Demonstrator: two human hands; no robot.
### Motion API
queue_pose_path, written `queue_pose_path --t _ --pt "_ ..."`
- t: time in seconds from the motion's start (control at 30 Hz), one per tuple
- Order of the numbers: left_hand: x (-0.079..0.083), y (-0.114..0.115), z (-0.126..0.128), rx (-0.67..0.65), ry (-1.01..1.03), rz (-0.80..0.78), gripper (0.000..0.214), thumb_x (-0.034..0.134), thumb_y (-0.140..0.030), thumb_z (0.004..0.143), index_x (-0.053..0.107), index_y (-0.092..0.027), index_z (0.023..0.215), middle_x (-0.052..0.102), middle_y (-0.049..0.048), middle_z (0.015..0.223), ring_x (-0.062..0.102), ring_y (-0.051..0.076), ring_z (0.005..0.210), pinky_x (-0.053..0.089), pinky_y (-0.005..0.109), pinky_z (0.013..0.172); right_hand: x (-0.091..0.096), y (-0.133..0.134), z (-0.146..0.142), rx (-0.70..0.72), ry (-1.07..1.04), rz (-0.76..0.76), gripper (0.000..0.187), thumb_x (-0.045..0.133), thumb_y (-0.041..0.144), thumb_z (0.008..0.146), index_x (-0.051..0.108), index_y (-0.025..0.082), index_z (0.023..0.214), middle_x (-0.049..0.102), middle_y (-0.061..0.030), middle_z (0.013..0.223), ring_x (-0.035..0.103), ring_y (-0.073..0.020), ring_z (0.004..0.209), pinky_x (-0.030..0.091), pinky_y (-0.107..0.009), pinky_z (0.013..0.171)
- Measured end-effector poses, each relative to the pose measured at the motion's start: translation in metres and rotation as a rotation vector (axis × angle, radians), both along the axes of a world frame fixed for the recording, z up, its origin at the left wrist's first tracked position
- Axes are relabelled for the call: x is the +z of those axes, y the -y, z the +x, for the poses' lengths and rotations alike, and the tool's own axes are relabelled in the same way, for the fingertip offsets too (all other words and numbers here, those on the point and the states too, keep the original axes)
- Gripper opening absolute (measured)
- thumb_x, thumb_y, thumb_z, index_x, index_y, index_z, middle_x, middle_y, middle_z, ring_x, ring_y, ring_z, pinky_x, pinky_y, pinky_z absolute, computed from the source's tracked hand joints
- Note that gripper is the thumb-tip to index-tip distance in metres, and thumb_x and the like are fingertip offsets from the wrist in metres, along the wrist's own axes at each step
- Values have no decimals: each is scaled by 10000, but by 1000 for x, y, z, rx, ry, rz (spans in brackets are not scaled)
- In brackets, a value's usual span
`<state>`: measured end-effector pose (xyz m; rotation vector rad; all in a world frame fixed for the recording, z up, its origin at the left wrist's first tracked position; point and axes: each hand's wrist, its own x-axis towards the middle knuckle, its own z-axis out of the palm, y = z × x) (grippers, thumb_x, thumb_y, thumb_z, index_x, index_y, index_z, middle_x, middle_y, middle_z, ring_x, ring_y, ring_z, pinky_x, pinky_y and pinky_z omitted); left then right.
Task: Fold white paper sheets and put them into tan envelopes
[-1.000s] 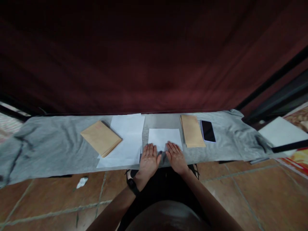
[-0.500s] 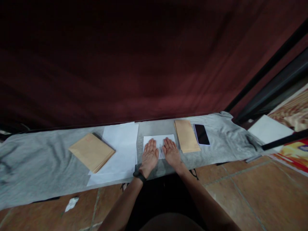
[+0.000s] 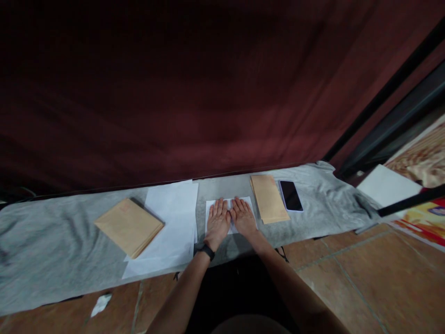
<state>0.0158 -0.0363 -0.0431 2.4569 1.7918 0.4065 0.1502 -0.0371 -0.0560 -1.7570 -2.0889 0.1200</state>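
A small white sheet of paper point(image 3: 247, 200) lies on the grey cloth in front of me, partly covered by both hands. My left hand point(image 3: 218, 223) rests flat on its left half, fingers stretched out and pointing away from me. Flat on the right half is my right hand point(image 3: 242, 217), its fingers also extended. The two thumbs come close together near the middle of the sheet. Just right of the paper is a small stack of brown envelopes point(image 3: 270, 199). To the left, larger white sheets point(image 3: 170, 208) lie partly under a thicker stack of brown envelopes point(image 3: 128, 227).
A phone point(image 3: 291, 195) lies right of the envelopes. Grey cloth point(image 3: 52, 241) covers the long narrow surface, with a dark red curtain point(image 3: 208, 116) behind it. Black bars and a white board point(image 3: 387, 185) stand at the right. A crumpled tissue point(image 3: 101, 305) is on the tiled floor.
My hands have moved closer together on the paper, with the thumbs now nearly meeting. The view has shifted slightly; the envelopes, large sheets and phone stay in place.
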Motion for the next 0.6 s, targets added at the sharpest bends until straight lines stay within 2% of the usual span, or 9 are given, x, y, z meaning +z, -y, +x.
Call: queue_pose_path --t 0.2,0.4,0.53,0.6 --pt "-6 0 -17 119 9 38 583 300 -228 961 367 -33 1507 357 188 1581 252 251 1510 230 474 1230 -13 5 6 -117 2 107 540 335 343 1041 421 62 1495 430 -192 1536 387 -300 1441 317 -490 1170" --pt "-12 17 -25 207 156 73 606 378 -260 941 378 9 1483 361 241 1565 295 307 1489 280 508 1206 -15 7 4 -149 -9 114 578 336 361 1039 395 15 1497 414 -227 1536 382 -324 1442 311 -501 1171" --pt "-17 30 -32 344 333 -45 623 446 -289 928 395 28 1462 339 273 1566 301 326 1485 340 481 1183 -15 6 4 -141 -25 137 568 336 354 1033 397 42 1503 414 -216 1539 388 -322 1438 317 -515 1165" --pt "-20 32 -38 391 424 -111 605 465 -312 929 415 -24 1459 410 256 1536 385 314 1447 405 470 1140 -15 7 5 -137 -19 145 566 338 349 1029 405 43 1500 420 -216 1536 390 -325 1437 318 -518 1162"
